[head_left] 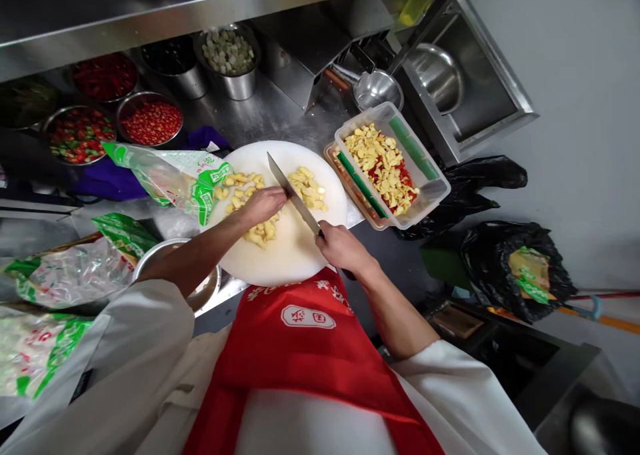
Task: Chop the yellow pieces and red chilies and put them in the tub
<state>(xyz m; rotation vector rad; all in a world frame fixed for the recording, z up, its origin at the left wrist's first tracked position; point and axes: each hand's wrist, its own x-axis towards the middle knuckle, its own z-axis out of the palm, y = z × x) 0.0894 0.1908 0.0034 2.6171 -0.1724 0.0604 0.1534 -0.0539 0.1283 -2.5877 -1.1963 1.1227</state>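
My right hand (pixel 343 245) is wrapped round the handle of a long kitchen knife (pixel 295 195), whose blade slants across the white round cutting board (pixel 327 175). Bent over the board, my left hand (pixel 265 206) has its fingers closed against the blade's side, on a piece of ginger that they mostly cover. Whole yellow ginger pieces (pixel 263 231) lie around and below the left hand. On the blade's other side is a small pile of cut ginger (pixel 307 188). A green-and-clear plastic bag (pixel 175 178) rests against the board's left edge.
Right of the board, a clear plastic tub (pixel 425 188) holds sliced ginger over red chili. Behind stand metal pots of chopped red chili (pixel 151 121) and pale cubes (pixel 229 51). A metal bowl (pixel 213 288) is partly under my left arm. A steel shelf edge (pixel 200 21) overhangs the counter.
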